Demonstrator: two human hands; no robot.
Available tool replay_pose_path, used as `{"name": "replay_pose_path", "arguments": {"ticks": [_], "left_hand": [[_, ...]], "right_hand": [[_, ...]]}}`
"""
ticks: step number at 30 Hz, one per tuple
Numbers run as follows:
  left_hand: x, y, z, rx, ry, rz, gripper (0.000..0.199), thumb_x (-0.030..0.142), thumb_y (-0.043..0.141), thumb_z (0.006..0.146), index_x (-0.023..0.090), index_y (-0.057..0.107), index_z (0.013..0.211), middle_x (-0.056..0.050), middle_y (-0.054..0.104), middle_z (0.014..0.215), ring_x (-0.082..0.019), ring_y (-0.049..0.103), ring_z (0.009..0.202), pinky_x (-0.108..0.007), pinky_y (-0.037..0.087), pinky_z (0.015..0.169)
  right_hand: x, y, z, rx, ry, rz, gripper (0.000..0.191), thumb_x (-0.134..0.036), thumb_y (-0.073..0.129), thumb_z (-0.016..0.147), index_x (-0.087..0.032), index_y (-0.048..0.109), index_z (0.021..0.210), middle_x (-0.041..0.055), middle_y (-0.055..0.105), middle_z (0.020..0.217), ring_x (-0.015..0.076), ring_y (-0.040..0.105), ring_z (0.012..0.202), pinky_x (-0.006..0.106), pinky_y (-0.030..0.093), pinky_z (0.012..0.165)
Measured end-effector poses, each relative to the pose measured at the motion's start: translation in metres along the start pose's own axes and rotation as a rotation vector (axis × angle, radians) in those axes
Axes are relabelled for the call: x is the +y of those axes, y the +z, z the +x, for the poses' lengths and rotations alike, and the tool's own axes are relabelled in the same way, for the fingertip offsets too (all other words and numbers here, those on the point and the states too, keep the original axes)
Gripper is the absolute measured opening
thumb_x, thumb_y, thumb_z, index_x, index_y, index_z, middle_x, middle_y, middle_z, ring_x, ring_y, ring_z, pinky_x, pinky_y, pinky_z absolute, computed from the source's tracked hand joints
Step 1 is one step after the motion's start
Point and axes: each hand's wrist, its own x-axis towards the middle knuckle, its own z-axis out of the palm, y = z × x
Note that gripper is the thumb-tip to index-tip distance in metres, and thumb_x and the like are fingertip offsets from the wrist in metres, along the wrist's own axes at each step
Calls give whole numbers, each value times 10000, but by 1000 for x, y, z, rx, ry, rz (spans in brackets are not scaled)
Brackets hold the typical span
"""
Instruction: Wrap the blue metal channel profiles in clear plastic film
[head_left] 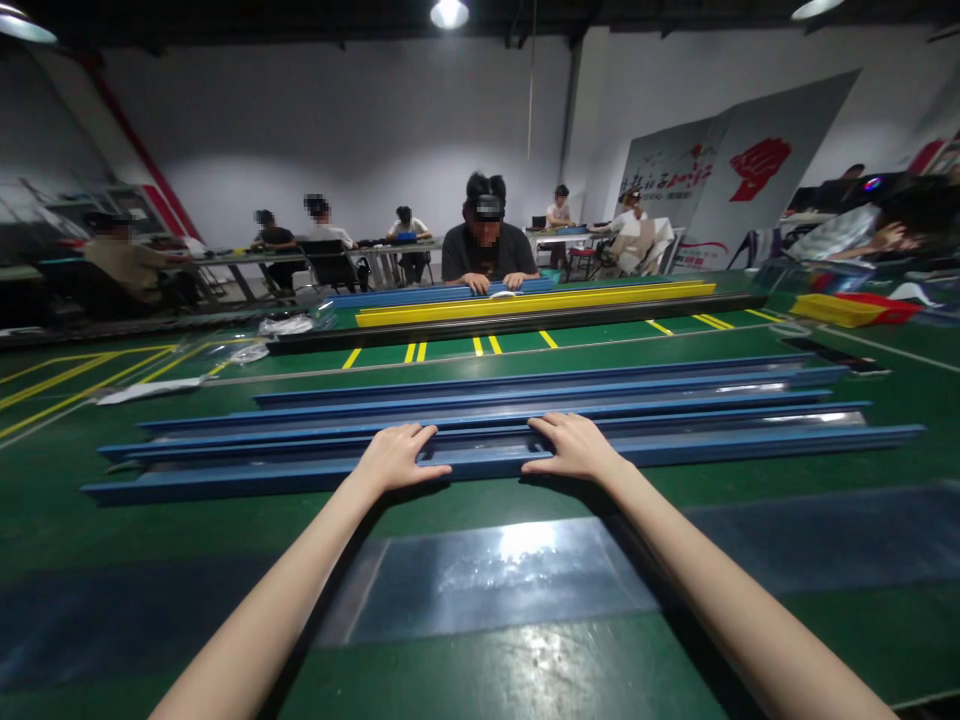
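Long blue channels [487, 467], side by side

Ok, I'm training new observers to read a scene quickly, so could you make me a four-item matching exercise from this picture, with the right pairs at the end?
Column one
1. Left hand
2. Clear sheet
3. Yellow strip
4. Fist emblem

Column two
A. just beyond a black strip
B. red, on a grey panel
C. touching a blue channel
D. flat on the green table, between and beyond the forearms

Right pairs: 1-C, 2-D, 3-A, 4-B
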Motion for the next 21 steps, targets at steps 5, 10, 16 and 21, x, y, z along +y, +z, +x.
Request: {"name": "replay_pose_path", "arguments": {"ticks": [5,10,16,21], "left_hand": [[-28,2,-15,-3,8,5,671,667,377,741,162,528,1156,-121,617,1064,-258,586,953,-336,437,806],[-38,6,-19,38,48,-12,643,628,367,776,132,532,1151,-136,611,1072,-262,571,959,-361,425,818],[-14,-1,-3,149,113,-96,460,470,276,884,163,587,1025,-89,630,990,-219,551,923,-361,399,804],[45,-14,30,196,180,-168,338,333,311,900,159,564,1043,-77,610,1012,-195,534,935,-323,394,797]], "right_hand": [[25,0,-25,33,2,67,795,-699,430,691,-144,447,1259,140,540,1174,267,500,1052,375,382,882],[56,1,-53,79,154,70,711,-635,434,737,-111,498,1213,155,546,1138,261,494,1047,379,379,909],[52,7,-53,122,177,64,683,-629,451,732,-141,512,1206,151,546,1117,258,499,1025,388,393,895],[24,7,-38,131,163,47,707,-646,426,735,-120,516,1199,150,552,1091,254,486,1019,371,384,894]]}}
